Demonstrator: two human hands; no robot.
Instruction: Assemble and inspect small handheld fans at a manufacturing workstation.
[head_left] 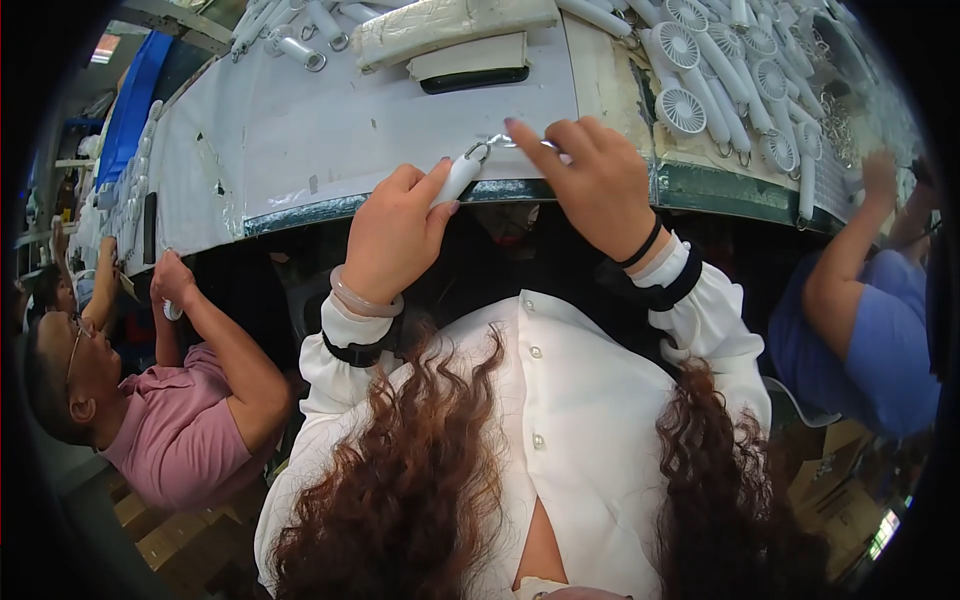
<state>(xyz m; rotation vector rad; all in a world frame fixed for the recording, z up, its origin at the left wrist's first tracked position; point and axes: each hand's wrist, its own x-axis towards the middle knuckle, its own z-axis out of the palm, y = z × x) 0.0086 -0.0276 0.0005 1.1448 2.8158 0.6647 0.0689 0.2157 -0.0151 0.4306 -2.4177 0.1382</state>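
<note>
Over the near edge of the table, my left hand (pixel 392 232) is closed round a white handheld fan (pixel 462 177). Only its handle end shows, pointing up and to the right; my palm hides the rest. A metal clip ring (pixel 478 152) sits on that end. My right hand (pixel 600 185) pinches a small silvery metal piece (pixel 503 141), which reaches the ring from the right. Blur and fingers hide its exact kind.
Many white handheld fans (pixel 682 110) lie piled at the right, and more white handles (pixel 300 52) at the back left. A worn white padded block (pixel 455 32) and a black-edged piece (pixel 475 80) lie ahead. Co-workers sit left (pixel 180 420) and right (pixel 860 320).
</note>
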